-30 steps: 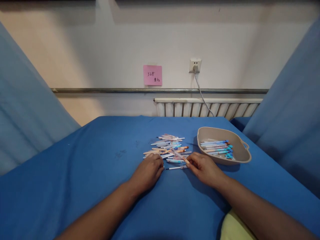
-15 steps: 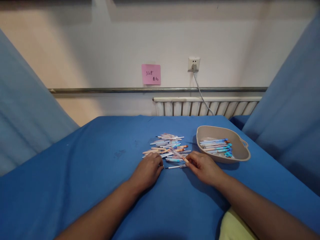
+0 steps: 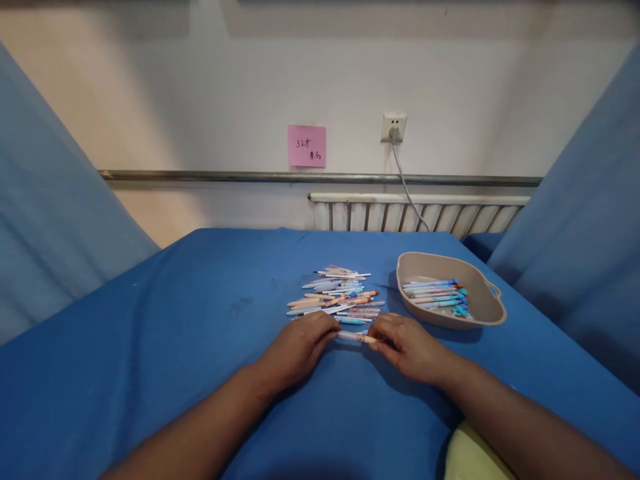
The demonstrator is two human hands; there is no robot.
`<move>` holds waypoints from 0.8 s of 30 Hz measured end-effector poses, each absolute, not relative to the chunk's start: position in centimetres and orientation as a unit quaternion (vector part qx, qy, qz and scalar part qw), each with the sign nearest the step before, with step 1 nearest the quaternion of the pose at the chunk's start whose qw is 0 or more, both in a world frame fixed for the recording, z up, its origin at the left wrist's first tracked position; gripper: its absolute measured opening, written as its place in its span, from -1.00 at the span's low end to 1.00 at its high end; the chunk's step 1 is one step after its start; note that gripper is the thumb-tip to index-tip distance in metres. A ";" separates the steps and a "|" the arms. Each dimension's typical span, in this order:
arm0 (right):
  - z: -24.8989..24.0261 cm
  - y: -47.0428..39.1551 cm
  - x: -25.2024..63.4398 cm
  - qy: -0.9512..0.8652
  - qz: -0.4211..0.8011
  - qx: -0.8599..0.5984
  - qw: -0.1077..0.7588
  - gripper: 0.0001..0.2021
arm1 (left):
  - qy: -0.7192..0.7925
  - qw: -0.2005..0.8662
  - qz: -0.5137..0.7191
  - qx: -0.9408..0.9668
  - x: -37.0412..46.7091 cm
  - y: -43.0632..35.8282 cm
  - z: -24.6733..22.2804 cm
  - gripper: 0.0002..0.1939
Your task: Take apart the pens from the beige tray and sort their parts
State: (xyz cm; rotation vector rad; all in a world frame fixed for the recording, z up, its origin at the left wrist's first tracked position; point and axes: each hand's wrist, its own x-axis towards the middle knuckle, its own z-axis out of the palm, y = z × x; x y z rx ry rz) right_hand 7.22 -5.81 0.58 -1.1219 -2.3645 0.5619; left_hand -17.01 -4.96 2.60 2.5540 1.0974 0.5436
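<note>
Between my two hands, just above the blue cloth, a pen barrel [image 3: 352,337] lies level, clear for most of its length and pale orange toward the right. The fingers of my left hand [image 3: 306,343] are closed on its left end. My right hand [image 3: 407,347] pinches the orange end between thumb and fingers. Right behind them spreads a loose pile of pen parts [image 3: 333,297], with white refills, clear tubes and orange, brown and blue barrels. A pen part with a light-blue section [image 3: 351,321] is nearest my hands. The fingertips partly hide both barrel ends.
To the right of the pile stands a beige plastic basket [image 3: 487,313] holding several pens [image 3: 434,293] with blue and teal ends. Blue cloth [image 3: 225,280] covers the table. Curtains hang on both sides, and a radiator [image 3: 373,217] and wall socket [image 3: 394,128] are behind.
My right hand has lowered the pen barrel from a slant over the pile to level. My left hand has moved right and closed on its other end.
</note>
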 end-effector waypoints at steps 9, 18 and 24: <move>-0.9 -5.8 6.1 -0.826 0.310 -0.408 0.233 -0.79 | 0.369 0.154 0.158 0.903 -16.2 -5.7 2.5 -0.77; -0.1 -6.5 6.4 -0.876 0.196 -0.362 0.251 -0.82 | 0.465 0.379 0.134 0.789 -15.4 -5.2 1.7 -0.54; -0.2 -6.4 6.4 -0.869 0.195 -0.378 0.253 -0.82 | 0.450 0.299 0.247 0.805 -15.4 -5.6 1.9 -0.75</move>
